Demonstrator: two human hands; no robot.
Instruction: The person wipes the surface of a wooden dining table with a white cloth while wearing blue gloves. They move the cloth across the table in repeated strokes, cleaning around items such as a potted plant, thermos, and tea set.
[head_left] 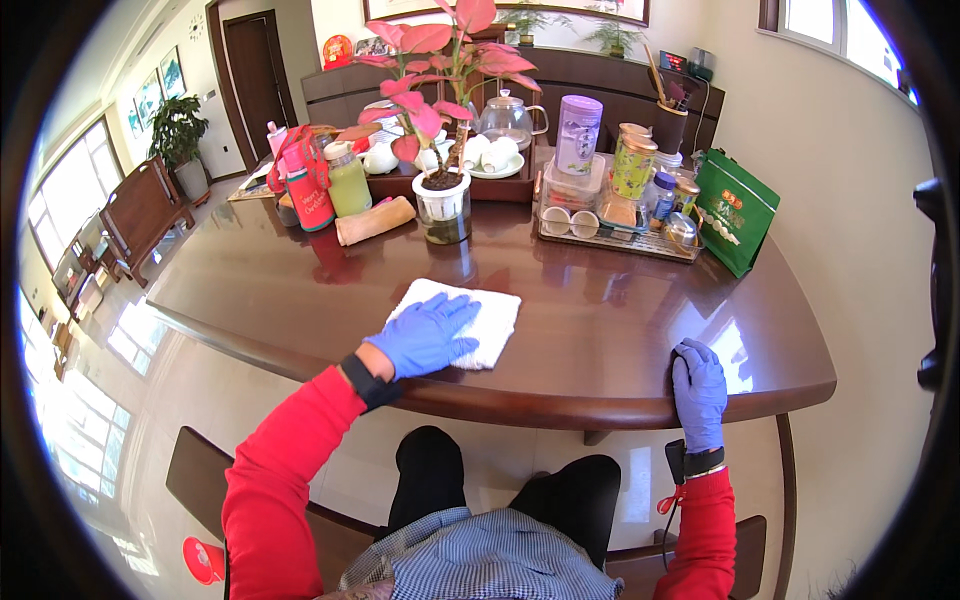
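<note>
Cloth (482,318) partly hidden under the left hand (425,335), only its far and right parts showing. Left hand in a blue glove, fingers spread flat, pressing on the cloth, grasping nothing. Right hand (698,390), gloved too, fingers together, laid over the near counter (600,330) edge, well right of the cloth; its fingertips hard to make out against the dark rim. Glossy dark wood, strong window glare just beyond the right hand. Bare wood between both hands and ahead of the cloth. Farther off from the left hand, a potted plant (443,120), bottles (348,180), a tea tray (615,235), a green bag (735,210). Counter edge curving close below both hands. Pale shiny floor, wooden chairs (140,210) far left.
</note>
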